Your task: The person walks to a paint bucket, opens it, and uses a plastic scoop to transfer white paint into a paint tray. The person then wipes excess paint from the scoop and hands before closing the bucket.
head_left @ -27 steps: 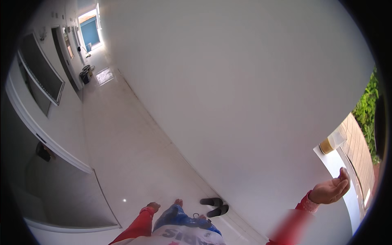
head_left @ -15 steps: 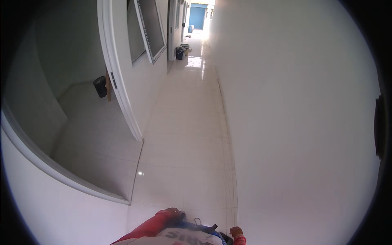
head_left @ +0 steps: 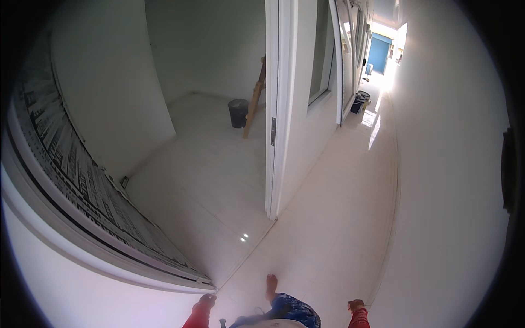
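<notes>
Far left: grey-black printed sheeting [head_left: 65,158], wording too distorted to read, inside white door frame [head_left: 117,261]. Left hand [head_left: 206,299] just beside frame's end, grip: can't tell. Black round bucket [head_left: 238,112], contents hidden, by brown wooden board [head_left: 252,109]. Dark corridor bucket [head_left: 357,104], contents unclear. Right hand [head_left: 357,305] near white wall [head_left: 448,191], grip: can't tell.

The lower edge is cutting off both red-sleeved forearms [head_left: 198,317] behind the bare left hand [head_left: 208,298] and the bare right hand [head_left: 355,304], whose fingers are showing too small to reveal any grip. The same edge is cropping the white-patterned blue trousers [head_left: 299,311]. At upper centre, the tall white door frame [head_left: 276,109] is hiding part of a slanting brown wooden board [head_left: 253,109]. At upper right, glare is washing out the edges of a distant blue panel [head_left: 378,52]; small dark containers [head_left: 359,102] are blending together.
</notes>
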{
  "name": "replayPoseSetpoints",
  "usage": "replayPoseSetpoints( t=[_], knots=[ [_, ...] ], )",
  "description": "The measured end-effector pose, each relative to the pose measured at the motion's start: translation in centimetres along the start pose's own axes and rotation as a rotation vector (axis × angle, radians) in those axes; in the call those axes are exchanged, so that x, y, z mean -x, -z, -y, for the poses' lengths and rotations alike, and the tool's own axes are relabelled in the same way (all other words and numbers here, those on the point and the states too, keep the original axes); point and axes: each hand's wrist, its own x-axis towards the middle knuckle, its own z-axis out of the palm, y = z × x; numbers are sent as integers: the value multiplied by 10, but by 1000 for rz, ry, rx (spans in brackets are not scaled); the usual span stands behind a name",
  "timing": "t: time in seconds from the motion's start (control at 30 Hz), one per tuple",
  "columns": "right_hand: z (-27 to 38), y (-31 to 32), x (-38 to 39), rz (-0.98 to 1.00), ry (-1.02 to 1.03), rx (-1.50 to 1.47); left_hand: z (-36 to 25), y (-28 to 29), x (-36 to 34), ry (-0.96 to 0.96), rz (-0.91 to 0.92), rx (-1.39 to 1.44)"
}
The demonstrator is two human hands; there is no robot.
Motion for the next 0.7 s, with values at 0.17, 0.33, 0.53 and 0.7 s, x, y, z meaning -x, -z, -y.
replayPoseSetpoints(
  t=[0.17, 0.33, 0.53, 0.7],
  knots=[
    [268, 19, -88, -86, 616, 1172, 3, 25, 13, 298, 379, -155],
    [575, 6, 25, -52, 837, 312, -72, 52, -55, 252, 308, 54],
    [726, -12, 167, 51, 1426, 91, -175, 112, -191, 19, 351, -137],
    [649, 0, 142, 99, 1027, 61, -293, 221, -309, -35, 176, -74]
  ],
)
